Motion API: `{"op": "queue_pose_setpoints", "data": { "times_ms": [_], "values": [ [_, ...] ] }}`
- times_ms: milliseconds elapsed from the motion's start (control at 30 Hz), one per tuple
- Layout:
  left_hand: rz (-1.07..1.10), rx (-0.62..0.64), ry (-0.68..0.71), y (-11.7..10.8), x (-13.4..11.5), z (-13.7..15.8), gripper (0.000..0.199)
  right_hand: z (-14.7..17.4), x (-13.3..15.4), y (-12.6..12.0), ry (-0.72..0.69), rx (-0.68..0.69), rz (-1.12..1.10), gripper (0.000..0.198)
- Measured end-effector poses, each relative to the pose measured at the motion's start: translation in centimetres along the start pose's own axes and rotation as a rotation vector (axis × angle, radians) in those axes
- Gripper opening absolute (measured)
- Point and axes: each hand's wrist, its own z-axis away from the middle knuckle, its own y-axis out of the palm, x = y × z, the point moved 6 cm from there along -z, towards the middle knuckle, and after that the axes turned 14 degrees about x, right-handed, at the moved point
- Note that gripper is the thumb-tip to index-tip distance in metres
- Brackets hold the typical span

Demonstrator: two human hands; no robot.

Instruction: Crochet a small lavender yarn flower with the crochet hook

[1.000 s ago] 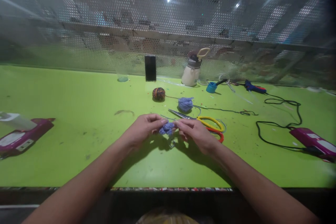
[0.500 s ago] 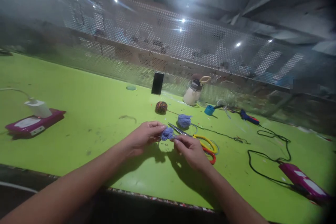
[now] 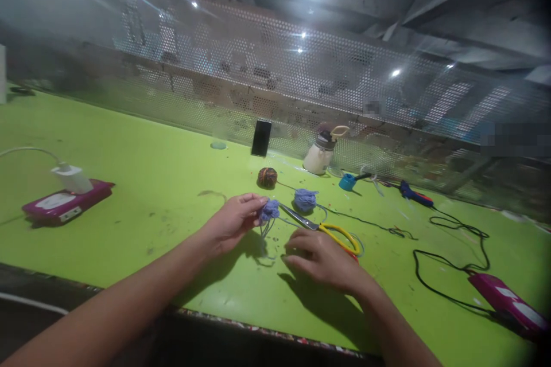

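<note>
My left hand (image 3: 239, 219) pinches a small bunch of purple-blue yarn (image 3: 270, 210), and loose strands hang from it toward the table. My right hand (image 3: 316, 255) is apart from the yarn, with fingers bent and a gap between thumb and forefinger; nothing shows in it. It hovers beside the scissors (image 3: 340, 236), whose yellow and red handles lie partly behind it and whose blades point toward the held yarn. Just past the blades sits a purple-blue yarn ball (image 3: 305, 199). A dark multicoloured yarn ball (image 3: 267, 178) lies farther back.
Across the green table (image 3: 172, 183), a phone (image 3: 260, 138) leans near the mesh panel beside a white bottle (image 3: 319, 153). A blue pot (image 3: 347, 182) and a blue glue gun (image 3: 415, 194) are at the right. Purple power strips (image 3: 69, 200) lie on both sides, one with a black cord.
My right hand has let go of the yarn and moved down and right, its fingers loosening. My left hand keeps hold of the bunch, and the strands now dangle below it.
</note>
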Motion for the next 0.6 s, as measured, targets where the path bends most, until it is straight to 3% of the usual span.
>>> {"op": "queue_pose_setpoints", "data": {
  "times_ms": [133,367,600],
  "values": [
    [-0.008,-0.069,0.007,0.2,0.2,0.1,0.014,-0.1,-0.9,-2.1,0.047,-0.266,-0.151,0.021],
    [0.009,-0.049,-0.034,1.5,1.0,0.3,0.018,-1.7,-1.0,2.1,0.042,-0.249,-0.521,0.029],
    [-0.016,-0.018,-0.045,1.8,1.3,0.6,0.019,-1.6,-1.6,2.8,0.04,-0.225,-0.864,0.022]
  ]
}}
